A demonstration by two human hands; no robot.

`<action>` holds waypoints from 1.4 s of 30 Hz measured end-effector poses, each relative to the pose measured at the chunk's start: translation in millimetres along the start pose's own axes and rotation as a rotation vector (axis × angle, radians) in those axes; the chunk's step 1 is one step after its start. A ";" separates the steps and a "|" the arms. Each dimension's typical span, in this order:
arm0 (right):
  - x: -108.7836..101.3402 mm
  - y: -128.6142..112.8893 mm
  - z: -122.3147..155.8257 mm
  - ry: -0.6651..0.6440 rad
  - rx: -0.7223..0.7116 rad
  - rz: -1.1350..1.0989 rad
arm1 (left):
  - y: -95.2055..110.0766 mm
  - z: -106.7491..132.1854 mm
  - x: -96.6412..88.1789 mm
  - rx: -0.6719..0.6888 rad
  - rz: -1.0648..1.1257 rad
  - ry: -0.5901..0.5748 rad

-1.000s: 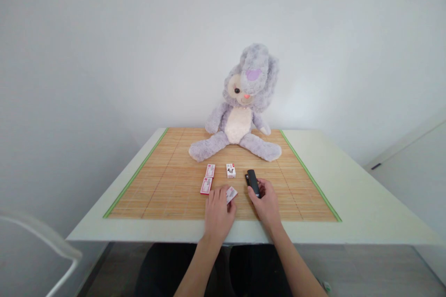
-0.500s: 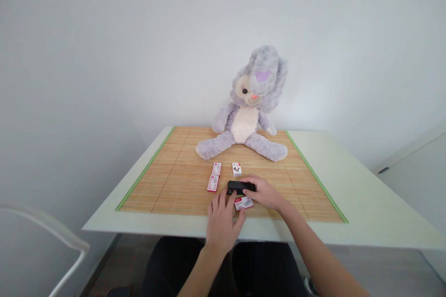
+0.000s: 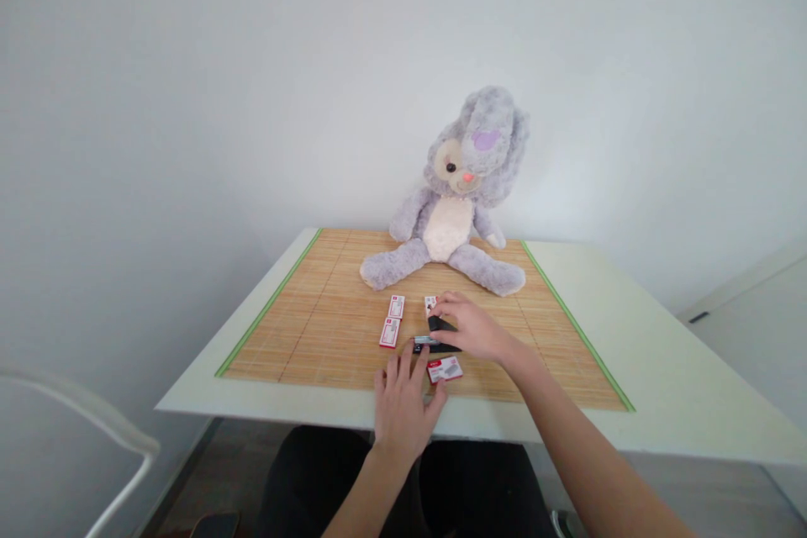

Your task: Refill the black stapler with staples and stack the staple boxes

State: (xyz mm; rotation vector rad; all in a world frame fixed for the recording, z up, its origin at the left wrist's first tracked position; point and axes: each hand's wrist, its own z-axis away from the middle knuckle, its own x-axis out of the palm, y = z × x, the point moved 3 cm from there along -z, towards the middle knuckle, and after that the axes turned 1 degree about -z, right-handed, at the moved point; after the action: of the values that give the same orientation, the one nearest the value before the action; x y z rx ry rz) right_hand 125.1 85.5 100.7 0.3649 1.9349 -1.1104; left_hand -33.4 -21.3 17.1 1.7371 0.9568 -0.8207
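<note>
My right hand (image 3: 472,328) grips the black stapler (image 3: 435,325) on the bamboo mat (image 3: 315,328), with its black upper arm swung up from the metal lower part. My left hand (image 3: 403,405) lies open at the mat's near edge. Its fingertips touch the stapler's lower part, and its thumb lies beside a small red-and-white box (image 3: 445,369). Two similar boxes (image 3: 397,306) (image 3: 389,333) lie to the left of the stapler. A fourth small box (image 3: 430,303) shows just beyond my right hand, partly hidden by it.
A grey plush rabbit (image 3: 457,210) sits at the back of the mat against the white wall. The mat covers the middle of a white table (image 3: 636,353). A white chair back (image 3: 94,429) stands at the lower left, and a white cabinet (image 3: 750,303) on the right.
My right hand swung the stapler from pointing away to lying crosswise, moved it in front of my left hand, then lifted its upper arm. The small box by my left hand shifted right.
</note>
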 end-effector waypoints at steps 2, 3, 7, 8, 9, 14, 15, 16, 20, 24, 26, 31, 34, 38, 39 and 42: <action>-23.3 7.5 14.9 0.041 0.036 -0.018 | -0.9 -0.8 -0.5 0.001 -0.001 -0.003; -33.1 13.5 24.4 0.059 0.069 -0.030 | -1.1 -1.2 -0.8 0.001 -0.004 -0.004; -50.3 46.7 68.6 0.131 0.221 -0.133 | -1.2 -2.5 -1.9 0.005 -0.001 0.000; -48.9 55.8 79.2 0.142 0.259 -0.174 | -1.3 -2.8 -1.7 0.008 -0.003 -0.002; -46.1 64.6 89.1 0.156 0.300 -0.212 | -1.5 -3.1 -1.3 0.012 -0.010 -0.004; -25.3 94.4 121.1 0.254 0.456 -0.343 | -5.5 -4.8 1.6 0.039 -0.063 -0.022; -22.0 96.9 124.4 0.263 0.469 -0.369 | -7.0 -5.2 1.4 0.048 -0.064 -0.024; -19.2 98.4 127.2 0.269 0.480 -0.394 | -8.7 -5.5 0.5 0.058 -0.061 -0.024; -14.8 95.1 138.6 0.464 0.508 -0.354 | -16.6 -6.4 -8.1 0.088 -0.034 -0.014; 3.3 73.3 148.8 0.760 0.576 -0.250 | -20.1 -9.9 -12.9 0.109 0.084 -0.111; 27.7 59.4 144.2 0.610 0.641 -0.413 | -19.0 -13.8 -11.2 0.130 0.151 -0.190; 79.1 26.3 123.9 0.132 0.764 -0.913 | -18.2 -25.8 -6.9 0.140 0.211 -0.284; 82.7 20.1 116.2 0.128 0.761 -0.967 | -20.2 -29.4 -6.1 0.152 0.228 -0.301; 82.2 27.3 115.5 0.062 0.766 -0.938 | -24.2 -29.6 -3.7 0.168 0.252 -0.284; 81.2 31.8 116.8 0.065 0.765 -0.889 | -25.6 -29.4 -2.8 0.169 0.262 -0.281; 72.8 45.2 120.4 0.195 0.692 -0.610 | -31.1 -29.7 -1.0 0.156 0.289 -0.289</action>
State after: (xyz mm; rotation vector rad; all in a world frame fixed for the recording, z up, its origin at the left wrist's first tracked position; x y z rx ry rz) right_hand 173.2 1.9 -11.4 0.2515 1.8171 -2.2261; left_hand -58.0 13.8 14.5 1.7760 0.4465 -0.9413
